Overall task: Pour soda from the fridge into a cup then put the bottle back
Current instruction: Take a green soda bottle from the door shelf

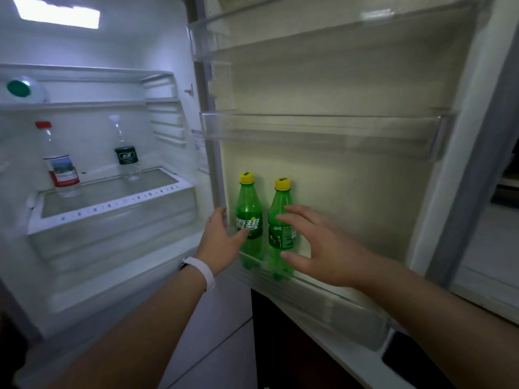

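Two upright Sprite bottles stand in the fridge door shelf (323,287). The right hand (317,245), fingers spread wide and empty, nearly touches the right bottle (280,220). The left hand (222,242), open, reaches beside the left bottle (249,214).

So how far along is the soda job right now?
Done: the fridge door stands open. In hand: the left hand and right hand reach, fingers spread, toward two green soda bottles in the lowest door shelf; neither is gripped yet. Left: taking one out, pouring, returning it. No cup is in view.

Two soda bottles (265,220) side by side, touching; open door space right; bin rail (323,287) fronts bases.
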